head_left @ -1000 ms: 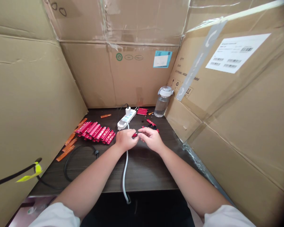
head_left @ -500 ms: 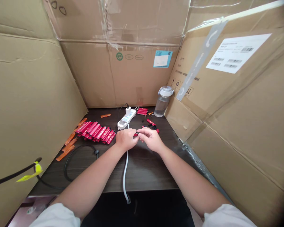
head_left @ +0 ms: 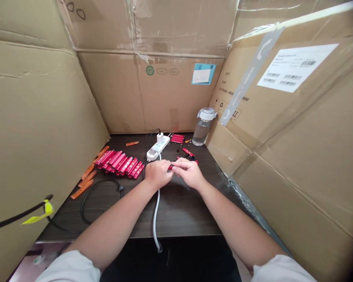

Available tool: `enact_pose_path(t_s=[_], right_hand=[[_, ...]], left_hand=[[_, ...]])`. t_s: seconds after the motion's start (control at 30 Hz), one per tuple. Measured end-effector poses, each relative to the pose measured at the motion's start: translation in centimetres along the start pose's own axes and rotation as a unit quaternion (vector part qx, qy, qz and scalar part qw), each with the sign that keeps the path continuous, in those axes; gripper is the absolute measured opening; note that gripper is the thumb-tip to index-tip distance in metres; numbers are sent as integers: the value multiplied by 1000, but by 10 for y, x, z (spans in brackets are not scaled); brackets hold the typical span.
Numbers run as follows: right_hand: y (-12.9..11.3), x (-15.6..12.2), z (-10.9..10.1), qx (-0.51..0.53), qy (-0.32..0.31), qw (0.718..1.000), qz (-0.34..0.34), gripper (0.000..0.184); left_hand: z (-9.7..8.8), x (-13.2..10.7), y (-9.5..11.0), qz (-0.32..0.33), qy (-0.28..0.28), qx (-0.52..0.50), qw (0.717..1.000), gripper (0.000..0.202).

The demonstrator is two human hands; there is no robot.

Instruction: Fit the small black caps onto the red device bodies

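My left hand (head_left: 158, 173) is closed around a small red piece with a black end (head_left: 171, 167), most of it hidden by my fingers. The fingertips of my right hand (head_left: 189, 172) pinch the black end of that same piece, so both hands meet over the table. Just beyond my right hand lie a loose red piece (head_left: 188, 151) and small black parts (head_left: 192, 157). To the left of my left hand is a pile of red slim cases with black ends (head_left: 120, 163), stacked side by side.
A white power strip (head_left: 158, 147) with a plugged-in charger sits behind my hands, its white cable (head_left: 155, 219) running to the front edge. A water bottle (head_left: 202, 128) stands back right. Orange strips (head_left: 84, 188) and a black cable (head_left: 82, 207) lie left. Cardboard walls (head_left: 161, 98) enclose the table.
Both hands keep nearly the same place and grip on the red piece, with only a slight shift of the fingers. The whole view has moved very slightly.
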State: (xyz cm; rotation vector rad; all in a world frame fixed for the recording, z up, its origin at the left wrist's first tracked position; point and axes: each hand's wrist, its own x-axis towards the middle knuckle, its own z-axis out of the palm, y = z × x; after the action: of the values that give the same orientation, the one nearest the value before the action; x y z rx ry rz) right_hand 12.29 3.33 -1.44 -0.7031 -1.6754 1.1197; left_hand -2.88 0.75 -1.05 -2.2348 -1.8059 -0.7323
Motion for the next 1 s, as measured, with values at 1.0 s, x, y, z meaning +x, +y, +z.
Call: enact_pose_path(t_s=[1.0], right_hand=[[-4, 0, 0, 215, -18, 966, 140, 27]], left_hand=[[0, 2, 0, 21, 30, -170, 985, 23]])
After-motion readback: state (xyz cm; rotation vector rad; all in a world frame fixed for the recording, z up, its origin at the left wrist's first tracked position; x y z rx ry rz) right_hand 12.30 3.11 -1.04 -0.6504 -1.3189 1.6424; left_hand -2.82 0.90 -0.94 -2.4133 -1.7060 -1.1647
